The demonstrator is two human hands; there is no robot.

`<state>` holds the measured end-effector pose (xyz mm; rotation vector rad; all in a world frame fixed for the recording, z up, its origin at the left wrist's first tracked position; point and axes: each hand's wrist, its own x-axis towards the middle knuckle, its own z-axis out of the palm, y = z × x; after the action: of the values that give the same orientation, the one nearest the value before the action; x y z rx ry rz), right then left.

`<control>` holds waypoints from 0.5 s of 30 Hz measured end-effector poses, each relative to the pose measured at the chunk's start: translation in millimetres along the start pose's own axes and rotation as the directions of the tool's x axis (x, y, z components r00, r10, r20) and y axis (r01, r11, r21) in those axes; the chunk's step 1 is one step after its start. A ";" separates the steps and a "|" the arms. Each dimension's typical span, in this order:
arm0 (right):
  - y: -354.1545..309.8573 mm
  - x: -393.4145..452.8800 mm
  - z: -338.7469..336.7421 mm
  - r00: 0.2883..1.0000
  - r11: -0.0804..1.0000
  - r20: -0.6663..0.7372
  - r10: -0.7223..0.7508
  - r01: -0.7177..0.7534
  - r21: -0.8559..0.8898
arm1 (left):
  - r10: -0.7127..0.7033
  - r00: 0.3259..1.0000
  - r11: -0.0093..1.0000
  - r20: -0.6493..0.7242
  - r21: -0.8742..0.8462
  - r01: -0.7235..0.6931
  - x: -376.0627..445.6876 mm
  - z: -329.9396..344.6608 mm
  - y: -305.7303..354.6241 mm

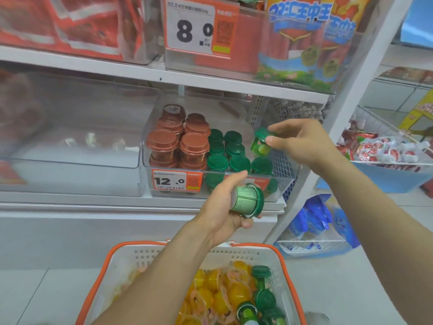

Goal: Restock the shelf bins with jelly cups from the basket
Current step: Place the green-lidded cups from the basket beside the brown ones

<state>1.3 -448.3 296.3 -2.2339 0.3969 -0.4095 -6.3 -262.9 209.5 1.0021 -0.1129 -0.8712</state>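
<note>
Head view, looking down at a shop shelf [140, 202]. At frame centre a clear bin [281, 184] sits on the shelf, with brown-lidded cups [178, 141] stacked in its left part and green-lidded cups [225, 148] in rows to their right. A price tag [176, 181] reading 12.0 is fixed to the bin's front wall. Left of it stands another clear bin [70, 165]; its contents cannot be made out.

Right hand [302, 143], right of centre: its fingers pinch a green jelly cup [261, 143] by the lid, the cup tilted and held over the right end of the centre bin, above the green rows.

Left hand [225, 205], just below centre: its fingers curl round a second green cup [247, 200], held on its side in front of the bin's front wall, lid toward frame right.

Basket [121, 261], bottom centre: white with an orange rim, lying under the left forearm. It holds yellow jelly cups [210, 294] toward the middle and more green cups [264, 299] at its right side.

Upper shelf, top of frame: red packets [82, 24] in a clear bin at upper left, a tag [199, 26] reading 8.0 at upper centre, and sausage packs [302, 38] to its right. A wire basket of red-and-white pouches [384, 151] sits at the right edge.
</note>
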 end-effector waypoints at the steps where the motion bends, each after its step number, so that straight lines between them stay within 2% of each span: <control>1: 0.3 12.6 2.1 1.000 0.993 -0.017 -0.002 0.000 -0.116 | -0.010 1.000 1.000 0.003 0.004 0.010 0.5 -1.0 0.0; 3: 0.3 37.1 8.6 1.000 0.941 -0.010 -0.007 0.003 -0.339 | -0.024 1.000 1.000 0.018 -0.004 0.024 0.9 -3.7 0.2; 8: 12.6 91.0 38.3 0.991 0.729 0.105 0.079 0.015 -0.684 | -0.045 0.993 0.999 0.109 0.003 0.045 2.4 -13.1 -0.5; 11: 24.2 111.8 57.5 0.982 0.654 0.165 0.089 0.067 -0.753 | -0.067 0.992 0.998 0.108 0.024 0.065 5.1 -23.2 -5.1; 15: 44.8 123.5 78.4 0.970 0.585 0.162 0.180 0.027 -0.811 | -0.089 0.994 0.996 0.063 0.031 0.087 8.4 -35.6 -11.4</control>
<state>138.2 -474.4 233.1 -3.1071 0.6502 0.1483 8.9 -246.9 178.2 1.0117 -0.1371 -0.9849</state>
